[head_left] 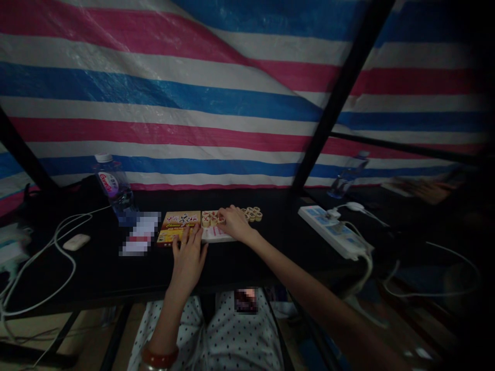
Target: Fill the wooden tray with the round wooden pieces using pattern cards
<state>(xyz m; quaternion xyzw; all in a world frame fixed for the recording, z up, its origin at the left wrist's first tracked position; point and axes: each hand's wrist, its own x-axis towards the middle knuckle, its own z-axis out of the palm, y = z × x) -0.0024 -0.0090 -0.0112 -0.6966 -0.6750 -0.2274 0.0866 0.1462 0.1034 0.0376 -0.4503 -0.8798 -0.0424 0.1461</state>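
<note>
A yellow-brown printed Chinese chess box [178,222] lies flat on the black table. My left hand [189,253] rests on its lower right part, fingers stretched out. Right beside the box is a white tray [218,238] with round wooden Chinese chess pieces [206,220] in it, marked in red. My right hand [236,224] reaches over the tray from the right, its fingers bent down and closed on a piece among them; the fingers partly hide it. Several more loose pieces [253,214] stand grouped just beyond the right hand.
A water bottle [116,190] and a blurred-out card [141,234] are left of the box. Further left lie a small white case [76,242] and white cables [73,260]. A power strip [328,232] and another bottle [348,175] are right. Another person's hand [435,191] shows at far right.
</note>
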